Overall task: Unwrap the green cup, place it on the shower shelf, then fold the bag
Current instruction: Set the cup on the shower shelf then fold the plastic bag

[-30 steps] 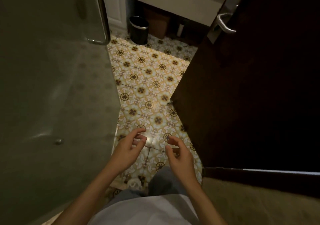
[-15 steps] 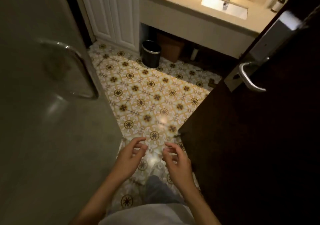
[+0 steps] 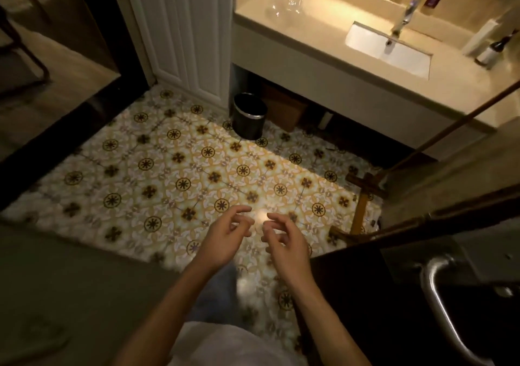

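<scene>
Hands empty: left hand (image 3: 225, 239) and right hand (image 3: 284, 242) hover with released grip over tiled floor (image 3: 168, 168); green cup and bag not visible, likely light and crinkly, so grasp cup's body through wrap.

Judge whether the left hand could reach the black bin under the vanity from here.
Probably not yet: the left hand hangs empty over the tiled floor, well short of the black bin. Nothing blocks the way.

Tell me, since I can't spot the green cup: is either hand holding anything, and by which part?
Nothing is held. The left hand and right hand hover empty, fingers loosely curled, above the patterned floor.
</scene>
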